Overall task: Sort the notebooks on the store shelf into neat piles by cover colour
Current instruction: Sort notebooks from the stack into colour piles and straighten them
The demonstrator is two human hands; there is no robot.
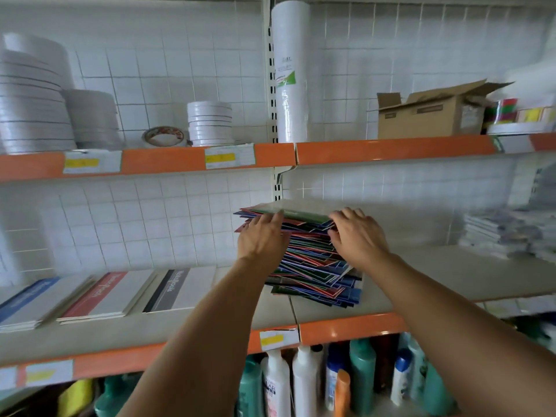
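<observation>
My left hand (pixel 261 236) lies against the left flank of the mixed stack of notebooks (pixel 313 266), fingers nearly straight and reaching up to the green notebook (pixel 288 215) on top, so it presses rather than grips; I cannot tell whether the thumb hooks under anything. The stack sits on the middle shelf (pixel 451 275), near its front edge and straddling the seam between two shelf boards, red, blue and green covers fanned out at every angle. My right hand (pixel 358 236) curls over the upper right corner, fingertips tucked in among the top covers, seemingly holding the upper few. Judging by this, the step is to lift off the top layer, so I want both hands squeezing the same covers and the lower part left to rest, since the loose, slippery fan could slide off the edge. Further right, well apart, a pale pile of wrapped booklets (pixel 499 233) leaves bare board between for new piles.
</observation>
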